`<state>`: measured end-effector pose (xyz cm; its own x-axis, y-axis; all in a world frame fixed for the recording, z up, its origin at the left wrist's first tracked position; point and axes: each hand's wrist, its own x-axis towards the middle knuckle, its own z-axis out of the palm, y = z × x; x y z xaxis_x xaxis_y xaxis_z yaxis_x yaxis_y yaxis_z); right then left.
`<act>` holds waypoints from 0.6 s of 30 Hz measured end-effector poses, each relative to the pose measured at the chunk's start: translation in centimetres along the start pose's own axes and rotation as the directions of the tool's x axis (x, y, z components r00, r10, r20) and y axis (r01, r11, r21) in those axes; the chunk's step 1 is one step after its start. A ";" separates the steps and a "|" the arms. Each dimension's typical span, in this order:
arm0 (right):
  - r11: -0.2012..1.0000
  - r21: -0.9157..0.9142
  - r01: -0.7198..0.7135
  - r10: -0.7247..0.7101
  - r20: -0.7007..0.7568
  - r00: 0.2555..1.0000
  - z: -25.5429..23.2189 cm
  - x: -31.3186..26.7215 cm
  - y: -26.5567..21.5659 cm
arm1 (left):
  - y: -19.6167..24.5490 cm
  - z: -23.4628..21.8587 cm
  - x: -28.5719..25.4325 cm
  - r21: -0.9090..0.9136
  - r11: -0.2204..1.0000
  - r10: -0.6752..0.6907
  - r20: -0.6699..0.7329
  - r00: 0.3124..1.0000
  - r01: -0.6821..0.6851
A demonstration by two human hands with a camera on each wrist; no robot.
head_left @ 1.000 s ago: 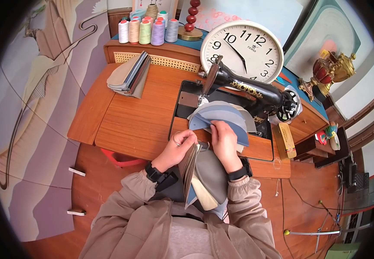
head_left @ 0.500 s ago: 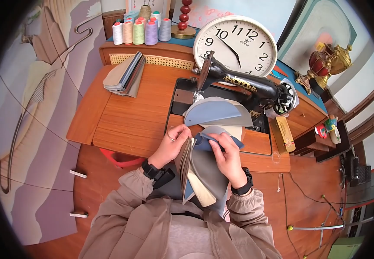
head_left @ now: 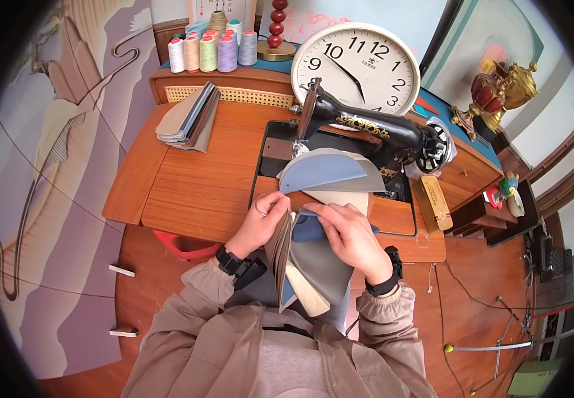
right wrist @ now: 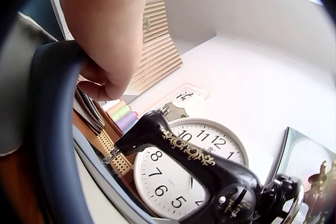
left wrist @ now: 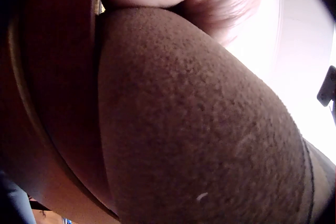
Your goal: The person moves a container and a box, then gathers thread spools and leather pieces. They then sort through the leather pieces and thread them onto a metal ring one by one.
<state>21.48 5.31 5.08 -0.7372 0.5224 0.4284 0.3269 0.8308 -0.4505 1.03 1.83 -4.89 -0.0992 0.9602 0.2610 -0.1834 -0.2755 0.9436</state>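
Above the lap, the left hand [head_left: 258,224] pinches the top corner of a bundle of brown and grey fabric pieces [head_left: 279,255], which fan downward. Beside it the right hand [head_left: 356,240] grips a dark blue piece [head_left: 307,228] at its upper edge. In the right wrist view that blue piece [right wrist: 55,124] bends over under the fingers. A grey piece [head_left: 320,264] and a cream piece [head_left: 305,290] hang below. A stack topped by a light blue half-round piece [head_left: 323,172] lies by the sewing machine [head_left: 366,126]. Brown fabric [left wrist: 199,119] fills most of the left wrist view.
Another fabric stack [head_left: 191,119] lies at the table's back left. Behind it are thread spools [head_left: 208,53] and a round clock [head_left: 356,69]. A yellow tin [head_left: 435,203] is at the table's right, and a red stool [head_left: 184,244] is partly under the table.
The right hand has left the stack by the machine and come down toward the lap with the dark blue piece, now beside the left hand's bundle. The left hand keeps its pinch.
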 end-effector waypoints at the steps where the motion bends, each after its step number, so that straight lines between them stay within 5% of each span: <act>1: 0.999 -0.052 0.009 -0.008 0.012 1.000 -0.1 0.1 -0.2 | -0.1 0.0 0.0 -0.001 1.000 0.000 0.000 1.000 0.000; 10: 0.843 -0.518 0.145 -0.182 -0.021 0.983 0.6 -0.6 -1.0 | -0.1 -0.2 -0.1 -0.031 0.999 -0.040 -0.016 0.999 0.040; 18: 0.877 -0.449 0.171 -0.239 -0.098 0.966 1.1 -1.3 -0.8 | 0.6 0.0 -0.2 -0.026 0.999 -0.044 -0.022 0.999 0.043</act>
<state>21.58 3.76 4.02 -0.7324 0.3250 0.5984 0.4260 0.9042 0.0304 0.91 1.45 -4.39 -0.1124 0.9701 0.2151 -0.2133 -0.2350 0.9483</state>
